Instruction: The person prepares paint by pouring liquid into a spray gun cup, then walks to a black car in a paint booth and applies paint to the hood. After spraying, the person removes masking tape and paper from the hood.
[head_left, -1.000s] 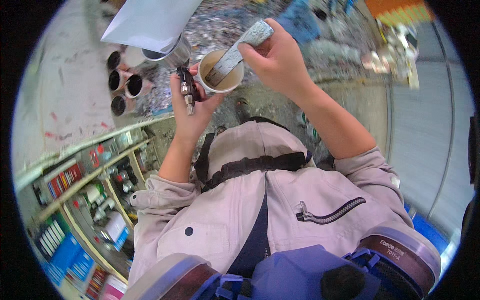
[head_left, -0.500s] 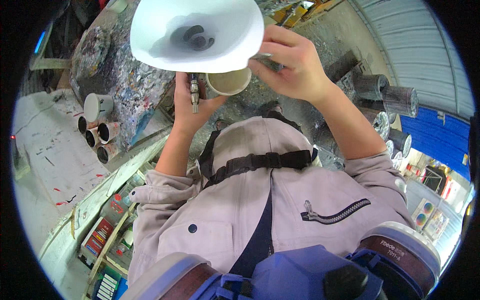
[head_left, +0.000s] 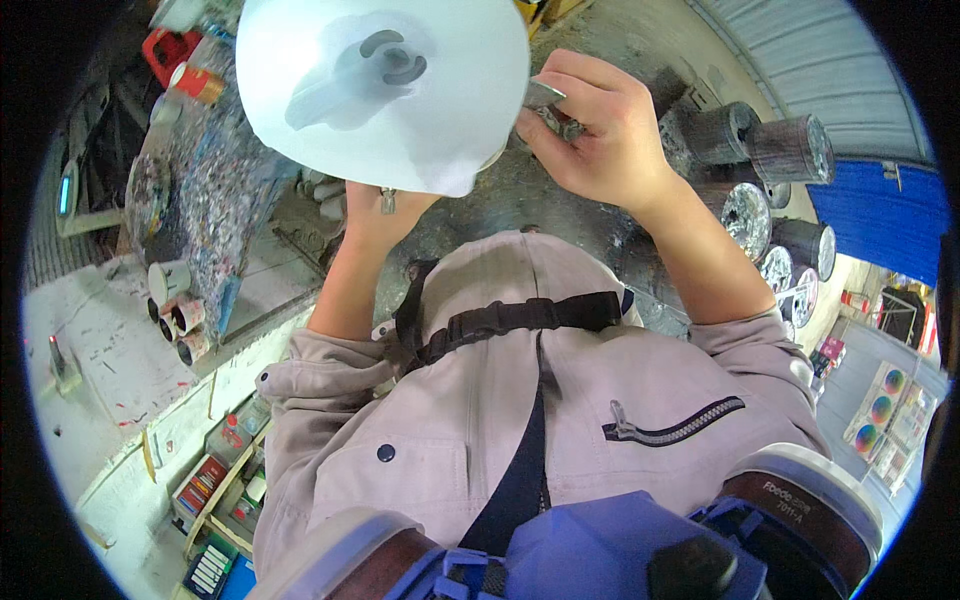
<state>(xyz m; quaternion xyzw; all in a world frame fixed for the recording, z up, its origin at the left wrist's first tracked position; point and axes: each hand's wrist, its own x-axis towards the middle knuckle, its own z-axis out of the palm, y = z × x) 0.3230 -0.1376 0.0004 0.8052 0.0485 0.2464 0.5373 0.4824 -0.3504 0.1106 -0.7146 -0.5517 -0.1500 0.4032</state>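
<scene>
Paint-spattered workshop clutter rings the person, with a pale bench [head_left: 110, 340] at nine o'clock and a white tub [head_left: 170, 280] among open cups [head_left: 187, 318] along its inner edge. Toward eleven o'clock, the left hand [head_left: 372, 218] sits below a white paper cone [head_left: 440, 110], a small metal fitting [head_left: 388, 203] showing at the palm; its fingers are hidden behind the paper, so I cannot tell how far they are closed or on what. Should that wrist tip, or the right hand's tool catch the rim, the cone could tilt or crease. It is wide, smooth and bluish white, its lower edge uneven, with curved dark grey patches inside. At one o'clock the right hand [head_left: 605, 130] has its fingers closed in a pinch on a flat grey stick [head_left: 543, 95], just beside the rim; whether they touch is unclear. Stacked metal cans [head_left: 795, 150] stand at two o'clock.
</scene>
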